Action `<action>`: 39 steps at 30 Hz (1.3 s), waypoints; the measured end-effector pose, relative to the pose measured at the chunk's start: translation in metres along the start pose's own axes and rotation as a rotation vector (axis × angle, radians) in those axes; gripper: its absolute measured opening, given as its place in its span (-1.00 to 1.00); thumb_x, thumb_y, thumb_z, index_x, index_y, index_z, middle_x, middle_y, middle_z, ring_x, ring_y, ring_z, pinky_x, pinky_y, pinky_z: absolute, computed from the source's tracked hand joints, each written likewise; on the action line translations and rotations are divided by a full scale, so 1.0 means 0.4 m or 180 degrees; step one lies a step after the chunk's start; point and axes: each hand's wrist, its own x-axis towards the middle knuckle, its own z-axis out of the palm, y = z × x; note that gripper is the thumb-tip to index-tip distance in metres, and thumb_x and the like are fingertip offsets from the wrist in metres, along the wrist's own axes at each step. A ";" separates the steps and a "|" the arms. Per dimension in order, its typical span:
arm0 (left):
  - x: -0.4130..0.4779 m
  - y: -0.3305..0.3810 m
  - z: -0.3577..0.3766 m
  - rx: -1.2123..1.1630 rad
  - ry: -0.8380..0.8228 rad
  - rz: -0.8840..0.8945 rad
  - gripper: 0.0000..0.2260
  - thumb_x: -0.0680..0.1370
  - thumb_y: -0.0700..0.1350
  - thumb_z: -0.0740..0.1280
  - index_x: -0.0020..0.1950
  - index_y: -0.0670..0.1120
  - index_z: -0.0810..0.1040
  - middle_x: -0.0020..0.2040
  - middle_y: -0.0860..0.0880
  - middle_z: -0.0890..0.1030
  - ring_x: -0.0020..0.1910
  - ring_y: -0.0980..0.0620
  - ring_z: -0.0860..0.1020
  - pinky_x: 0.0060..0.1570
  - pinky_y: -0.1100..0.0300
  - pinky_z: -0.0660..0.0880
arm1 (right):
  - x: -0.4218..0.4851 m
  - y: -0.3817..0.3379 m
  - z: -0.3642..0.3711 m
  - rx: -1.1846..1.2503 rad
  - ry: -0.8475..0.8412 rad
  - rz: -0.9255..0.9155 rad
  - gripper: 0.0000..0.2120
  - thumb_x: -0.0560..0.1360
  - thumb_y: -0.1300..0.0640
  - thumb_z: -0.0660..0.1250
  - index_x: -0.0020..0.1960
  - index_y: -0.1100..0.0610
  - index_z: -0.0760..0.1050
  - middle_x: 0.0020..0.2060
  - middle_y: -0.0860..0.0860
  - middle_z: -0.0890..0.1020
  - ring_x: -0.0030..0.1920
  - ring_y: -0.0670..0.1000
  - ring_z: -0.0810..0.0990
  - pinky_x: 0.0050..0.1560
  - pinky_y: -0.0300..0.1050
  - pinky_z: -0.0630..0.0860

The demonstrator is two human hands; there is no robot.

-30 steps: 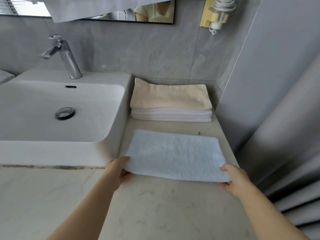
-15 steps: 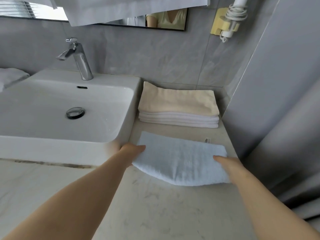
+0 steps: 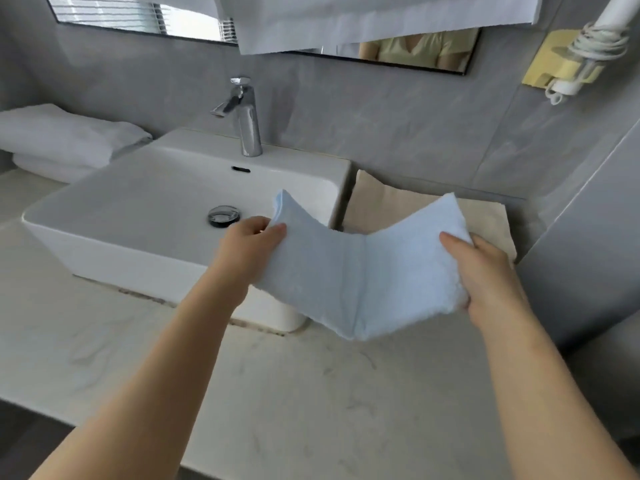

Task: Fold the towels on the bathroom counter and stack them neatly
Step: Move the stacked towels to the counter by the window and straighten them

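— Where is the blue towel (image 3: 360, 271)?

— Up off the counter (image 3: 311, 393), held between both hands in front of the sink's (image 3: 173, 202) right front corner. It sags in the middle along a fold line, with both ends raised.

— How does the left hand (image 3: 247, 245) hold it?

— It pinches the towel's left end: thumb on the near face, fingers curled behind the cloth. The end sticks up above the hand.

— And the right hand (image 3: 485, 271)?

— It grips the right end, thumb laid over the near face, fingers hidden behind the edge. The towel lies between the hands, its low point nearer the counter's front than either hand.

— Other towels?

— A cream towel (image 3: 398, 209) tops the stack at the counter's back right corner, partly hidden behind the blue one. White towels (image 3: 62, 140) lie folded at the back left edge, left of the sink. The faucet (image 3: 247, 119) stands at the sink's back rim.
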 end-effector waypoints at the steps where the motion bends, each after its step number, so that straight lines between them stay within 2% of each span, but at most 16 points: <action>1: 0.004 -0.001 -0.039 -0.0027 0.0105 0.0018 -0.86 0.53 -0.10 0.31 -0.24 -0.03 0.56 -0.19 -0.08 0.59 -0.20 -0.09 0.53 -0.14 0.07 0.46 | -0.006 -0.009 0.037 0.0043 -0.0101 -0.0049 -0.90 0.49 0.10 0.35 -0.21 0.01 0.56 -0.34 -0.17 0.67 -0.32 -0.14 0.65 -0.43 -0.29 0.50; 4: 0.014 -0.012 -0.165 -0.0083 0.0472 0.0061 -0.85 0.51 -0.10 0.33 -0.26 0.01 0.58 -0.28 -0.02 0.60 -0.29 -0.05 0.55 -0.22 0.12 0.48 | -0.031 -0.026 0.166 0.0137 -0.0372 -0.0137 -0.89 0.49 0.13 0.34 -0.21 0.06 0.56 -0.36 -0.14 0.67 -0.36 -0.15 0.65 -0.45 -0.29 0.53; 7: 0.028 -0.032 -0.308 -0.0074 0.0757 0.0061 -0.84 0.50 -0.10 0.35 -0.29 0.01 0.59 -0.31 -0.01 0.60 -0.30 -0.05 0.55 -0.20 0.10 0.48 | -0.059 -0.024 0.314 0.0189 -0.0626 -0.0152 -0.91 0.49 0.14 0.35 -0.19 0.06 0.57 -0.29 -0.10 0.69 -0.30 -0.09 0.67 -0.34 -0.21 0.56; 12: 0.064 -0.086 -0.604 -0.0053 0.1089 -0.0009 -0.87 0.50 -0.10 0.34 -0.24 -0.05 0.60 -0.23 -0.09 0.60 -0.26 -0.06 0.53 -0.20 0.08 0.44 | -0.128 0.002 0.622 0.0366 -0.1130 -0.0083 -0.92 0.49 0.12 0.34 -0.17 0.04 0.59 -0.27 -0.11 0.70 -0.28 -0.10 0.68 -0.40 -0.27 0.54; 17: 0.075 -0.154 -0.911 0.0224 0.1439 -0.0186 -0.85 0.50 -0.07 0.33 -0.21 -0.10 0.58 -0.23 -0.08 0.57 -0.25 -0.05 0.52 -0.20 0.09 0.43 | -0.239 0.033 0.934 0.0422 -0.1562 0.0072 -0.92 0.50 0.11 0.33 -0.14 0.02 0.60 -0.24 -0.11 0.70 -0.23 -0.09 0.68 -0.38 -0.26 0.55; 22: 0.083 -0.201 -1.143 0.0439 0.1789 -0.0215 -0.86 0.50 -0.03 0.31 -0.20 -0.02 0.61 -0.14 -0.10 0.63 -0.18 -0.07 0.55 -0.15 0.06 0.46 | -0.328 0.059 1.164 0.0460 -0.1774 0.0156 -0.92 0.50 0.10 0.33 -0.13 0.03 0.60 -0.22 -0.11 0.71 -0.20 -0.09 0.68 -0.31 -0.21 0.56; 27: 0.096 -0.250 -1.285 0.0637 0.2052 -0.0260 -0.80 0.51 -0.03 0.30 -0.09 -0.14 0.60 -0.15 -0.17 0.61 -0.21 -0.05 0.52 -0.17 0.02 0.47 | -0.367 0.074 1.330 0.0366 -0.2004 0.0175 -0.92 0.49 0.13 0.34 -0.14 0.06 0.60 -0.25 -0.09 0.71 -0.25 -0.08 0.68 -0.40 -0.25 0.54; 29: 0.112 -0.263 -1.329 0.0604 0.2102 -0.0274 -0.79 0.52 -0.04 0.30 -0.07 -0.17 0.59 -0.13 -0.19 0.61 -0.22 -0.04 0.52 -0.20 0.07 0.45 | -0.369 0.072 1.386 0.0350 -0.2080 0.0165 -0.92 0.49 0.13 0.34 -0.14 0.07 0.61 -0.25 -0.08 0.71 -0.26 -0.07 0.68 -0.42 -0.26 0.53; 34: 0.204 -0.266 -1.425 0.0335 0.2092 -0.0272 -0.87 0.50 -0.04 0.33 -0.19 -0.02 0.63 -0.22 -0.04 0.62 -0.25 -0.02 0.54 -0.19 0.08 0.46 | -0.341 0.066 1.516 0.0342 -0.2153 0.0077 -0.92 0.48 0.11 0.36 -0.15 0.03 0.62 -0.21 -0.09 0.71 -0.21 -0.06 0.69 -0.38 -0.23 0.54; 39: 0.377 -0.253 -1.485 0.0335 0.1916 -0.0216 -0.86 0.51 -0.04 0.32 -0.22 -0.02 0.62 -0.29 -0.01 0.58 -0.30 -0.03 0.51 -0.26 0.12 0.42 | -0.249 0.047 1.631 0.0313 -0.2025 -0.0075 -0.89 0.47 0.07 0.37 -0.18 -0.05 0.65 -0.20 -0.11 0.70 -0.19 -0.04 0.68 -0.35 -0.22 0.53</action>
